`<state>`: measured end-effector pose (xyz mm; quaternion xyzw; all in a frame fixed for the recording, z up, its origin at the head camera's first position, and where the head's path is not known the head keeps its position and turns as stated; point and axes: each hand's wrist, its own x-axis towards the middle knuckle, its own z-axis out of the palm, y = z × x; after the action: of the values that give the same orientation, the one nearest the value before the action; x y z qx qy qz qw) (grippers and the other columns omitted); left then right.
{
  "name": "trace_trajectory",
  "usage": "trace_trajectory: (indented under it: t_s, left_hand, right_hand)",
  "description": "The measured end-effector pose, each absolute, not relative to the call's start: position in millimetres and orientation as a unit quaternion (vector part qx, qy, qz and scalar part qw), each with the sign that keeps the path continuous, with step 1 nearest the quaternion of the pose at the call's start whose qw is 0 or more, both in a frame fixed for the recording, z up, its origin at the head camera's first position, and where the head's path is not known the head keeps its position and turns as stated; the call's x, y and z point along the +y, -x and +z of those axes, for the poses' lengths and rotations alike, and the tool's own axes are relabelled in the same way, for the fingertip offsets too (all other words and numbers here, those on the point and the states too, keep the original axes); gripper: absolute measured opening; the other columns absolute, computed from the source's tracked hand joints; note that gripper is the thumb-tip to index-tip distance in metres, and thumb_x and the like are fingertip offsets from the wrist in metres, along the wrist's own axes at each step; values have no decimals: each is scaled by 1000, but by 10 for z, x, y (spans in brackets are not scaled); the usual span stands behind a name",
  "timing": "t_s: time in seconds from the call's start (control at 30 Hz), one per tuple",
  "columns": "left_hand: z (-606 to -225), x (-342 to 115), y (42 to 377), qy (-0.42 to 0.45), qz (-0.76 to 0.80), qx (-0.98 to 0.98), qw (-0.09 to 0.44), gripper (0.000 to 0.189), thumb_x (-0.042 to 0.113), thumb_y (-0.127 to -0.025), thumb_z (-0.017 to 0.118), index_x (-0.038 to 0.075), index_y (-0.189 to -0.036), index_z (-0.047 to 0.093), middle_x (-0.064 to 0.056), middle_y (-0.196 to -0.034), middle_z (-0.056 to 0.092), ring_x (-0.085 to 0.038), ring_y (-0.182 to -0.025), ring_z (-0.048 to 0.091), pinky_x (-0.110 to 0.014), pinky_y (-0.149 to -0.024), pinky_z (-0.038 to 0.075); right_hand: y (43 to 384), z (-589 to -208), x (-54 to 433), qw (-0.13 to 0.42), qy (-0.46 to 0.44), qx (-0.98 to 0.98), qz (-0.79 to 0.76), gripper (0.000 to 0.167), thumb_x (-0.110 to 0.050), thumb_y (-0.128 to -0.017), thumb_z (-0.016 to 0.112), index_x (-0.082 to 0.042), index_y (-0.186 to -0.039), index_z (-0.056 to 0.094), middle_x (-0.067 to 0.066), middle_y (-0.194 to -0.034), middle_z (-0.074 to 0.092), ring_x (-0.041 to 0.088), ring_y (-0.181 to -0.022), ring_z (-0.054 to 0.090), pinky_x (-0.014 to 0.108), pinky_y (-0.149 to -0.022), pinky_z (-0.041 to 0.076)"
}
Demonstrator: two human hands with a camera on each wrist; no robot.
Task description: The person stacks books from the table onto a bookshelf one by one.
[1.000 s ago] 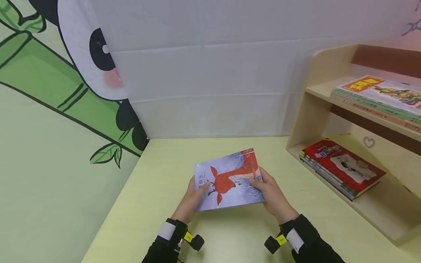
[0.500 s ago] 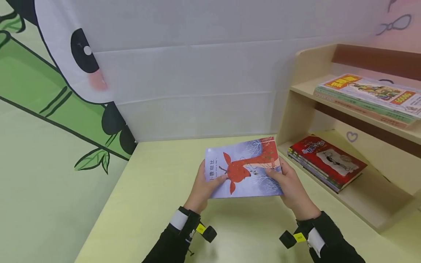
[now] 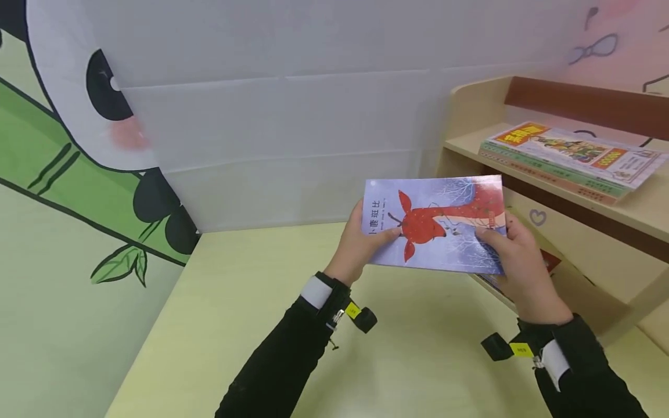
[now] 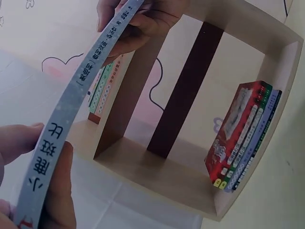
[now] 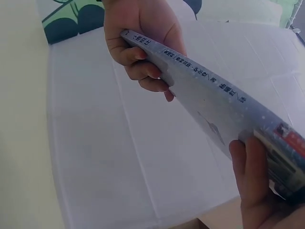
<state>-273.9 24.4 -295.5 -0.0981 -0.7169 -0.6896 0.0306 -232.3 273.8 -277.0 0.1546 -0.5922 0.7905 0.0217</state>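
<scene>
A thin blue picture book (image 3: 449,255) with a red deer on its cover is held up in both hands, cover toward the head camera. My left hand (image 3: 358,247) grips its left end, thumb on the cover and fingers behind. At the opposite end my right hand (image 3: 528,270) holds it the same way. The left wrist view looks along the lettered spine (image 4: 64,114). In the right wrist view, fingers (image 5: 255,164) press the back cover. The book overlaps the front of the wooden shelf unit (image 3: 473,116) in the head view; whether they touch cannot be told.
Several books (image 3: 569,154) lie stacked on the upper shelf. A stack topped by a red book (image 4: 238,124) sits in the lower compartment, mostly hidden behind the held book in the head view. Below is the pale tabletop (image 3: 251,290); a white sheet (image 3: 292,116) covers the wall behind.
Both hands have raised the book and carried it right, toward the shelf unit. It now hides most of the lower stack. The head view has turned right.
</scene>
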Motion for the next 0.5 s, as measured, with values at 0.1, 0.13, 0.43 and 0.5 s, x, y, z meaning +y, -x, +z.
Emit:
trace_trajectory:
  t_s: [0.1,0.13,0.43,0.5]
  left_hand:
    - [-2820,382,2824,111,-689,-716,29,66,11,-84,76,21,-138,41,-4,-109,60,-20,-96,63,-37,-74,58]
    - [-2780,425,2847,115,-688,-716,28,65,11,-83,76,21,-138,41,-3,-108,60,-19,-95,64,-37,-74,58]
    - [-2525,684,2986,164,-695,-700,10,59,7,-82,77,18,-130,46,-4,-105,61,-20,-89,64,-37,-70,58]
    - [-2481,736,3008,160,-694,-701,6,59,8,-81,78,17,-130,46,-5,-103,62,-20,-87,65,-36,-69,58]
  right_hand:
    - [2339,-2664,2852,38,-158,-581,797,29,-9,-100,52,-10,-128,46,0,-106,67,14,-82,71,27,-67,57]
    - [2345,-2636,2887,44,-153,-579,799,28,-8,-100,53,-10,-127,46,1,-106,66,14,-82,71,27,-68,57]
    - [2349,-2470,3142,73,-82,-572,813,54,-14,-96,60,-8,-143,36,0,-125,53,10,-93,66,25,-73,56]
    - [2348,-2433,3192,77,-75,-573,812,60,-16,-96,61,-8,-148,32,-1,-130,51,8,-97,65,24,-74,56]
